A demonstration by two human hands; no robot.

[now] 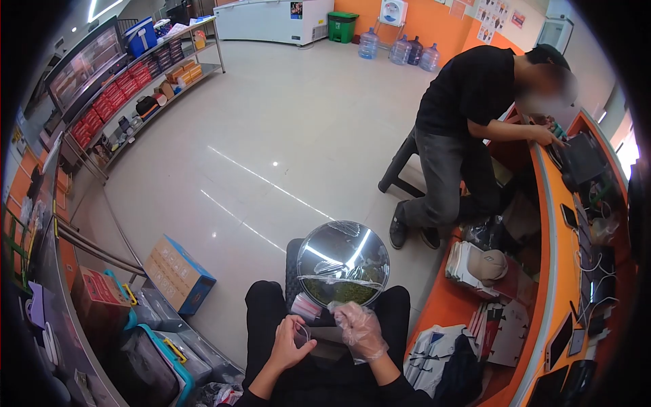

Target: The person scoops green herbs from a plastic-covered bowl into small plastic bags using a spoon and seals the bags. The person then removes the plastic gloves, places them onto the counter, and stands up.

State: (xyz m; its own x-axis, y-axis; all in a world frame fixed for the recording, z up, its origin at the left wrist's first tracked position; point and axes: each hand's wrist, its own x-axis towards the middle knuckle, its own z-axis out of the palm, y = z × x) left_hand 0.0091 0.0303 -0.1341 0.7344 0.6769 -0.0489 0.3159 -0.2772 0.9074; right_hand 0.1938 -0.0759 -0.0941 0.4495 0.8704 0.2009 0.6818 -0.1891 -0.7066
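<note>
My left hand (291, 344) is bare, its fingers curled around a small clear round piece (303, 334) above my lap. A clear plastic glove covers my right hand (359, 329), which is closed near the front edge of the round container; what its fingers hold, if anything, is too small to make out. The large round container (344, 261) has a shiny clear film over it and green leafy stuff inside, and it rests on a dark stool between my knees. Beside its front left edge lies a pack of pink and white strips (305, 307).
Another person (468, 122) leans over an orange counter (553, 203) at the right. A cardboard box (178, 271) stands on the floor to the left, near plastic bins (166, 359). Caps (487, 264) and folded clothes (434, 356) fill the lower right shelves.
</note>
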